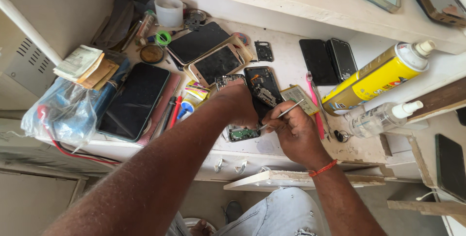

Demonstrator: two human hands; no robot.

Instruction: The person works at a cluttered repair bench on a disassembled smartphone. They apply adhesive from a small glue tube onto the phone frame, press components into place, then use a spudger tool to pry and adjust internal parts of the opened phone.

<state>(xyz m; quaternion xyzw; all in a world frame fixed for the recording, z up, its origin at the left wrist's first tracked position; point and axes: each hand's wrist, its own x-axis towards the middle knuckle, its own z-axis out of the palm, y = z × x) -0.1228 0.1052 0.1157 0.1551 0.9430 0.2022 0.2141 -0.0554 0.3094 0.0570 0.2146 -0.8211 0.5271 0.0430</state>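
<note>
Head view. My left hand [241, 104] lies over the opened phone frame [236, 131] at the front edge of the bench [286, 66], fingers closed down on it and pinning it flat; only the upper rim and the lower end with its green board show past my knuckles. My right hand [292, 134] is clamped on a thin metal tool [284, 113], its shaft rising up and to the right out of my fingers and its tip lying at the lower end of the frame, just beside the green board. A red thread band sits on my right wrist.

Just beyond my hands lies a second opened phone [262, 86], black, its inner parts exposed. Touching its right side is a flat battery [298, 99]. A pink toothbrush [314, 104] lies just right of that.

To the left, a large dark phone [133, 101] rests face up beside red and blue pens. Two further phones with dusty screens [209, 54] lie stacked behind it. Further left, a clear plastic bag [65, 114] sits under a folded wad of paper.

To the right, a yellow spray can [376, 78] lies on its side, with a clear pump bottle [381, 118] near it. Two black phones [330, 60] lie side by side behind the can.
</note>
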